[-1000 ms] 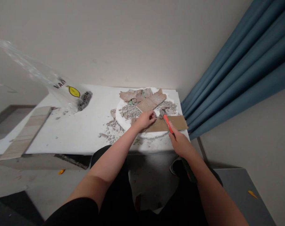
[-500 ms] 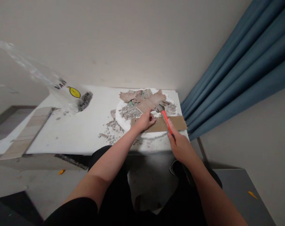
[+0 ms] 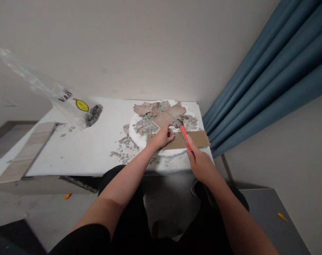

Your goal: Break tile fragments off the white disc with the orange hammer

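My right hand (image 3: 199, 161) is wrapped round the red handle of a hammer (image 3: 185, 135), whose metal head is beside the fingers of my left hand. Over a brown board (image 3: 195, 139), my left hand (image 3: 163, 136) is closed with its fingers pinched together; what they hold is too small to make out. Beneath lies a white round slab (image 3: 135, 136) strewn with grey crumbled bits (image 3: 145, 126). Torn brownish pieces (image 3: 167, 115) are heaped at its far side, one of them just beyond my left fingertips.
A clear plastic bag (image 3: 73, 106) with a yellow lemon print stands on the left of the white table (image 3: 83, 152), dark material in its bottom. Loose rubble (image 3: 126, 147) lies left of the slab. Blue curtains (image 3: 269, 71) hang at the right, and a wood-patterned strip (image 3: 28, 152) lies at the left edge.
The hammer head has shifted slightly left and down, closer to my left fingers. My left hand keeps its place over the board. The whole view has drifted a little.
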Available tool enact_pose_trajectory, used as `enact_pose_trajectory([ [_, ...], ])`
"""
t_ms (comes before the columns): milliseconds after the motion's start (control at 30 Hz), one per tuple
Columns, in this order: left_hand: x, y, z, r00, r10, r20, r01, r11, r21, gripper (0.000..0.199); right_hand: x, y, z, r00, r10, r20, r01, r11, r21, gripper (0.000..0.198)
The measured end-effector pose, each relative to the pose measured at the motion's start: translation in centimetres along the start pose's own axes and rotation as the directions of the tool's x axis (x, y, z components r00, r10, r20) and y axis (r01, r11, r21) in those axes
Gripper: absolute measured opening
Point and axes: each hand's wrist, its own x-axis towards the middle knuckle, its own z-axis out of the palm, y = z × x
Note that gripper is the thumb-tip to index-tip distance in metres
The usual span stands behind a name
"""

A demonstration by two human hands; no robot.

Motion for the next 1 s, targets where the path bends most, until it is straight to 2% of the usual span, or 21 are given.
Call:
enact_pose_trajectory([
  [167,0.0,0.2,0.0,1.0,-0.018,-0.007,0.018,0.999,0.034,0.051,-0.1,0.0,0.1,0.999,0.003,0.044,-0.003,1.0,-0.004,0.065],
  [267,0.0,0.1,0.1,1.0,-0.015,0.005,0.015,1.0,0.014,0.052,-0.1,-0.1,0.2,1.0,0.002,0.015,-0.002,1.0,-0.004,0.065],
  [467,-0.2,0.1,-1.1,0.998,-0.06,0.008,0.06,0.997,-0.048,0.078,0.1,0.2,0.7,0.998,-0.008,0.055,0.008,1.0,0.001,0.065],
  [600,0.0,-0.2,-2.5,0.994,-0.077,-0.081,0.072,0.996,-0.06,0.065,0.0,0.3,0.8,1.0,-0.004,0.017,0.005,0.999,-0.036,0.065],
  [667,0.1,-0.5,-3.0,0.991,-0.078,-0.109,0.073,0.996,-0.051,0.062,0.1,0.3,1.0,0.999,0.0,0.042,0.002,0.999,-0.051,0.065],
  [767,0.1,-0.9,-3.2,0.992,-0.077,-0.097,0.073,0.996,-0.044,0.064,0.2,0.4,1.3,0.997,-0.001,0.074,0.005,0.999,-0.047,0.065],
  [900,-0.1,-0.9,-3.2,0.995,-0.066,-0.068,0.064,0.998,-0.028,0.063,0.3,0.3,1.7,0.999,0.004,0.033,-0.002,0.999,-0.049,0.066],
  [1000,-0.2,-0.9,-3.3,0.995,-0.068,-0.072,0.067,0.997,-0.027,0.061,0.3,0.3,2.2,0.997,0.017,0.079,-0.01,0.996,-0.086,0.065],
])
